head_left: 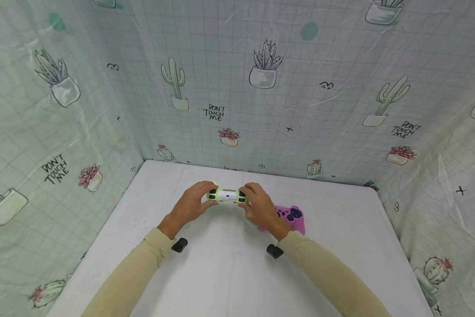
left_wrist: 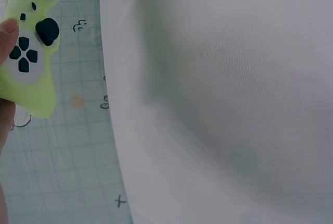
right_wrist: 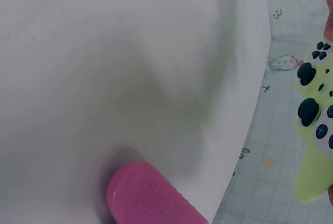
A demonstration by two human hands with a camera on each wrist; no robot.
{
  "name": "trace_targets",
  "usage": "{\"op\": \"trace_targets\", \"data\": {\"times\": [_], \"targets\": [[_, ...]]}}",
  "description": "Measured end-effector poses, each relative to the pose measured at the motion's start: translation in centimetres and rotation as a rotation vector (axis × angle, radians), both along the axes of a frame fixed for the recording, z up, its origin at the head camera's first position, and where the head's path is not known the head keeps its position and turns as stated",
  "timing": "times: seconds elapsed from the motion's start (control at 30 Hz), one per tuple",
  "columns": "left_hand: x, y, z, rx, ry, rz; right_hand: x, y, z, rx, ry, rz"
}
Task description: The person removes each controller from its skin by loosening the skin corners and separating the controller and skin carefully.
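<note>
A yellow-green game controller [head_left: 227, 196] is held up over the far part of the table by both hands, its shoulder-button edge toward the head camera. My left hand [head_left: 189, 203] grips one end and my right hand [head_left: 259, 206] the other. In the left wrist view, the left thumb [left_wrist: 7, 37] lies over the face of the controller [left_wrist: 39, 91], near the direction buttons; two black sticks stick out. The right wrist view shows the same controller [right_wrist: 309, 179] at the right edge. Partly hidden under the right wrist, a pink game controller [head_left: 298, 223] lies on the table.
The white table [head_left: 221, 273] ends at a back wall cloth [head_left: 229, 88] printed with cacti, and more of that cloth hangs at both sides. Small black devices [head_left: 179, 245] sit under the wrists.
</note>
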State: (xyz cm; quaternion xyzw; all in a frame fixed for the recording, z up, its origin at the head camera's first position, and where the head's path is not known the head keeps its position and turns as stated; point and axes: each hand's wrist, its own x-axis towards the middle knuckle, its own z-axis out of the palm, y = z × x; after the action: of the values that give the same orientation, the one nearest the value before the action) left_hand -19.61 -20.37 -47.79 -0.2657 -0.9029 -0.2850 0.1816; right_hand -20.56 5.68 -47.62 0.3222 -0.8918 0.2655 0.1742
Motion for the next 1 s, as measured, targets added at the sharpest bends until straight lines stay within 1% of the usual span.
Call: {"op": "trace_targets", "data": {"times": [0.2,0.4,0.53,0.77,0.9,1.0], "targets": [[0.3,0.1,0.1,-0.029,0.025,0.015,0.1,-0.1,-0.8,0.017,0.080,-0.013],[0.3,0.2,0.1,-0.036,0.072,0.012,0.3,-0.1,-0.9,0.017,0.130,-0.007],[0.2,0.2,-0.2,-0.027,0.101,0.020,0.3,-0.1,-0.9,0.018,0.171,0.007],[0.2,0.3,-0.5,0.005,0.153,0.024,0.0,-0.2,-1.2,0.018,0.274,0.041],[0.3,0.4,-0.5,0.017,0.172,0.024,0.0,-0.2,-1.4,0.020,0.301,0.042],[0.5,0.4,-0.5,0.020,0.197,0.027,-0.1,-0.1,-1.4,0.031,0.301,0.044]]}}
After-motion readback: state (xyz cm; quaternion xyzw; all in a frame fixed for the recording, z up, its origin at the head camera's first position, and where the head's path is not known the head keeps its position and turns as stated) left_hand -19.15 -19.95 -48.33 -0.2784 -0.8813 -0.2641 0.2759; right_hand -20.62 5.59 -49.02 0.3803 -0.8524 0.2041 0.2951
